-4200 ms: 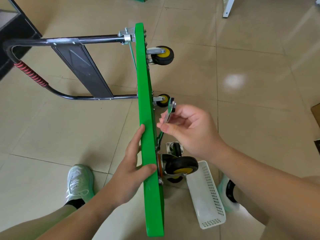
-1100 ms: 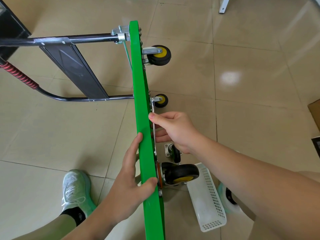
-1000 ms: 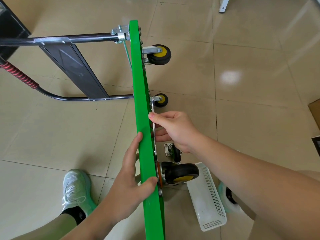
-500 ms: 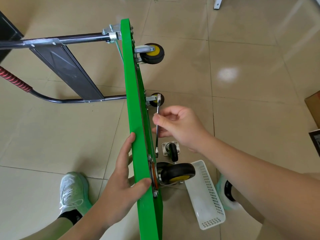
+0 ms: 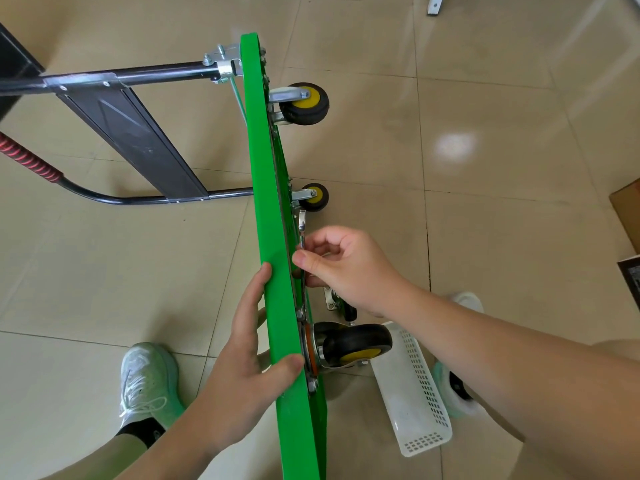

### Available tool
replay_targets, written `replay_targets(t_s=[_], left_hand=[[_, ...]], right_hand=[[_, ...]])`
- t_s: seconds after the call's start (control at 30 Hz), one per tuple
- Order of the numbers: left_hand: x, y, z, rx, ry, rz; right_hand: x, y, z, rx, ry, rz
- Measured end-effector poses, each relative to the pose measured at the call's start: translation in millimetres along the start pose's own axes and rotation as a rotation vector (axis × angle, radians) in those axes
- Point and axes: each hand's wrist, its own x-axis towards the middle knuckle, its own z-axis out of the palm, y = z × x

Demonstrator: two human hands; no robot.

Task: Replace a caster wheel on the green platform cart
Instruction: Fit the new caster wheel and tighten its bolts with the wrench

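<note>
right grip (image 5: pixel 349 268): we see thumb and curled fingers pinching the shank of a slim metal wrench (image 5: pixel 302 223).
wrench: lies along the underside of the green platform cart (image 5: pixel 266 202), its upper end clear of the thumb; we cannot make out its lower end.
left grip (image 5: pixel 242 368): thumb hooked over the deck's edge, fingers flat on the far face, holding the cart.
green platform cart: stands on its side on the tiled floor (image 5: pixel 485 220), with its black handle (image 5: pixel 138 72) to our left.
nearest caster (image 5: pixel 356 342): mounted on the underside, just below the right grip.
loose caster (image 5: pixel 341 304): lies on the floor, near a white basket (image 5: pixel 419 393).
</note>
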Motion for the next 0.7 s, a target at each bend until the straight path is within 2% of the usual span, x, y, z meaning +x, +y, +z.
replay_targets(t_s=[0.2, 0.43, 0.7], left_hand=[[0.1, 1.7, 0.1, 0.013, 0.003, -0.010], [-0.1, 1.2, 0.7, 0.011, 0.004, -0.014], [-0.6, 1.0, -3.1, 0.058, -0.003, -0.027]], right_hand=[[5.7, 1.2, -5.1, -0.010, -0.097, 0.053], [16.3, 7.6, -7.9, -0.021, -0.022, 0.117], [30.0, 20.9, -0.7, 0.063, -0.046, 0.254]])
